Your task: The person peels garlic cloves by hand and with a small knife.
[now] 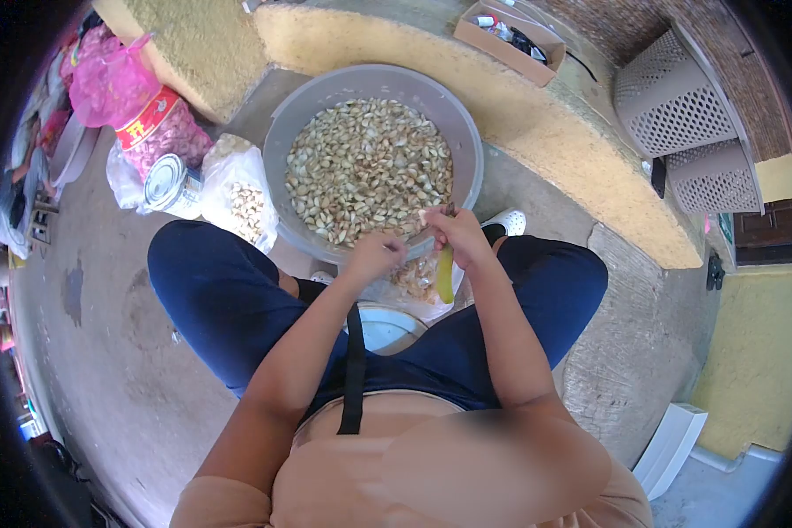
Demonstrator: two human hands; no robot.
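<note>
A large grey tub (374,79) in front of me holds a mass of pale garlic cloves (370,167). Over its near rim, my right hand (463,239) is closed on what looks like a small knife (446,275); its yellow handle hangs below the palm. At those fingertips is a small pale piece, probably a garlic clove (427,216). My left hand (378,257) is just left of it, fingers curled together; anything in them is hidden. Beneath the hands lies a clear plastic bag (418,280) with papery peelings.
Left of the tub stand a white bag of cloves (245,207), a can (169,185) and a pink mesh sack (163,132). A low yellow wall (554,145) curves behind, bearing a cardboard box (510,42). Grey perforated baskets (686,97) stand at right. A bluish-white container (383,327) sits between my legs.
</note>
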